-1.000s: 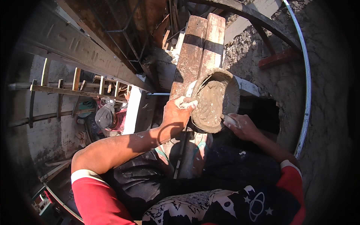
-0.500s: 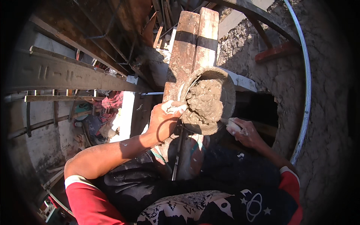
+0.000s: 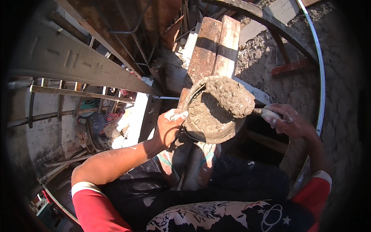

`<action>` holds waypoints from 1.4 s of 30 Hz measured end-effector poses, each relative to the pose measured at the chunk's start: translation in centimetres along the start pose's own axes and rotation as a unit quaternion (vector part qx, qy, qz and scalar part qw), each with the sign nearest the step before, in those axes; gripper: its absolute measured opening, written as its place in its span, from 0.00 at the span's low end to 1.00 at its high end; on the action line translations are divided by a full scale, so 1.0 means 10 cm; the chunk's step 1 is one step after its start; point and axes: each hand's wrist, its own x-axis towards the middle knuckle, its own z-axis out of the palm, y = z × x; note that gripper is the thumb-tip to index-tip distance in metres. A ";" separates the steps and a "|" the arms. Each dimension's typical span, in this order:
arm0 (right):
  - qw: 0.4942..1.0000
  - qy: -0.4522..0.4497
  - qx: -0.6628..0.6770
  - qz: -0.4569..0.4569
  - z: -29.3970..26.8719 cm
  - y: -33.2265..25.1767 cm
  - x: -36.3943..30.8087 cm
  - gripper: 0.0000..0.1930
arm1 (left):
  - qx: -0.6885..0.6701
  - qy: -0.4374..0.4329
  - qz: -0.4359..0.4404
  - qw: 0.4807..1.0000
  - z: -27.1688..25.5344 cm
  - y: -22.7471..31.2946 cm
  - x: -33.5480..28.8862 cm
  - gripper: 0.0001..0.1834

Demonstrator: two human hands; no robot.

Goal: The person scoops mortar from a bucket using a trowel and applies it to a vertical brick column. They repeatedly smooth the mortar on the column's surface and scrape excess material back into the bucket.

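My left hand (image 3: 170,123) grips the left rim of a mortar-caked bucket (image 3: 210,136), thumb on top. Wet grey mortar coats the inside of it. In my right hand (image 3: 289,120) is the handle of a trowel (image 3: 257,111). A thick heap of mortar (image 3: 234,96) covers its blade, which is hidden underneath, over the bucket's upper right side. The bucket is above my sandalled feet, at the near end of two wooden planks (image 3: 205,58); what supports it is hidden.
A dark opening (image 3: 266,141) lies below my right hand. Along the right, a long metal pipe (image 3: 321,77) runs beside a rough grey mortar surface (image 3: 344,100). A wide beam (image 3: 77,69) crosses at left, above a lower level with clutter (image 3: 98,125). A curved bar (image 3: 266,19) spans the upper right.
My right hand has moved up and right, lifting a heap of mortar on the trowel from the bucket. My left hand keeps its hold on the rim. The whole view has shifted slightly.
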 end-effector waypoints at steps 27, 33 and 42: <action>0.923 0.067 -0.378 0.027 0.65 0.65 -0.10 0.21 | 0.062 -0.081 0.002 0.995 0.79 0.32 0.05 0.05; 0.984 0.127 -0.075 -0.104 1.33 1.18 0.14 0.18 | 0.181 -0.084 0.082 0.976 1.06 0.25 0.12 0.08; 0.987 0.053 0.149 0.009 1.48 1.10 -0.10 0.14 | 0.194 -0.109 0.034 0.974 0.99 0.38 0.06 0.09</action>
